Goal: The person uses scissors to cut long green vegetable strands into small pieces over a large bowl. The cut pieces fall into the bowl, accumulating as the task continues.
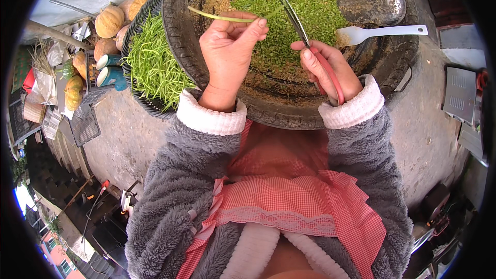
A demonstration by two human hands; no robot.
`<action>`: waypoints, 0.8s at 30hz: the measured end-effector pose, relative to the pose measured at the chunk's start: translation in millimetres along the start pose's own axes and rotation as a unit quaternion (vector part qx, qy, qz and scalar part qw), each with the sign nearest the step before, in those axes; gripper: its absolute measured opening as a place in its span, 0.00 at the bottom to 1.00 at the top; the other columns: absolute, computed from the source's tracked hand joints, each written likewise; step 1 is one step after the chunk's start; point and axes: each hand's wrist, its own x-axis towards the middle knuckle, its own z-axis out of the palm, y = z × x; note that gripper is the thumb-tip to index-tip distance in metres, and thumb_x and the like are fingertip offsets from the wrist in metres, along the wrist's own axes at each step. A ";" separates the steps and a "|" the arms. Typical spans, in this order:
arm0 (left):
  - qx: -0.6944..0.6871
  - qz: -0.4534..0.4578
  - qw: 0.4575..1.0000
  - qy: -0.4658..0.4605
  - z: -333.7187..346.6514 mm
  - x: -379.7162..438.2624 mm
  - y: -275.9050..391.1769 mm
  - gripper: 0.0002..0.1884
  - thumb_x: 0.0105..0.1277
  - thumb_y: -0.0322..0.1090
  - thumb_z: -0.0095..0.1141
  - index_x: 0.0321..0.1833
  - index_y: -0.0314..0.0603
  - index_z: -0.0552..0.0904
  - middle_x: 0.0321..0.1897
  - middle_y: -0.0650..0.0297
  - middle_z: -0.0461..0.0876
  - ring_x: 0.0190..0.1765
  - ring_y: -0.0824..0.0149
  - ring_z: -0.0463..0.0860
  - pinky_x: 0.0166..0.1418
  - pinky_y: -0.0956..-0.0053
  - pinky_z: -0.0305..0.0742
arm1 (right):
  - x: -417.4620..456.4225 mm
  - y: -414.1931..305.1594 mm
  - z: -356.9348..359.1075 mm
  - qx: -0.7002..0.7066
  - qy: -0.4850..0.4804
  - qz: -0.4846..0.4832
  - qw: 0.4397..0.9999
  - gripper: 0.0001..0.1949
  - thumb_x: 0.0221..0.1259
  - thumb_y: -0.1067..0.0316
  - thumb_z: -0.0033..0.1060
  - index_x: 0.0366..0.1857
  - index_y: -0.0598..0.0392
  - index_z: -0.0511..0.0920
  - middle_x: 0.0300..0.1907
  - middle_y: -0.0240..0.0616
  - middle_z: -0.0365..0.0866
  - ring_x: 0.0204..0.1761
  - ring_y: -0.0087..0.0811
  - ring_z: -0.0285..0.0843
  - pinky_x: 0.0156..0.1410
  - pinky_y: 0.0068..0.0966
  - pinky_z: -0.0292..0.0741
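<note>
My left hand (pixel 231 48) pinches a long green bean-like stalk (pixel 221 18) between thumb and fingers, over a large dark round tub (pixel 286 118). Red-handled scissors (pixel 328 70) are in my right hand (pixel 329 66), their blades (pixel 295 19) pointing up and away, close to the stalk's right end. Below both hands, finely chopped green pieces (pixel 283 42) lie heaped on brown crumbly meal (pixel 267 79) inside the tub. A white plastic spatula (pixel 372 34) rests on the tub's right side, its blade smeared with meal. Behind it sits a worn metal scoop or bowl (pixel 374 2).
Left of the tub, a black woven basket (pixel 133 81) holds long green stalks (pixel 157 64). Pumpkins (pixel 109 22), teal boots (pixel 110 76) and plastic crates (pixel 83 124) stand along the left wall. A metal appliance (pixel 459 93) is at the right on the concrete floor (pixel 426 135).
</note>
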 end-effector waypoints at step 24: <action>0.282 0.229 0.926 -0.102 9.6 -12.4 4.5 0.06 0.51 0.23 0.66 0.31 0.37 0.81 0.27 0.60 0.83 0.29 0.67 0.83 0.32 0.78 0.77 | -0.9 4.5 6.2 0.061 0.014 0.024 0.998 0.24 0.61 0.41 0.53 0.23 0.54 0.72 0.14 0.22 0.63 0.15 0.14 0.57 0.19 0.15 0.56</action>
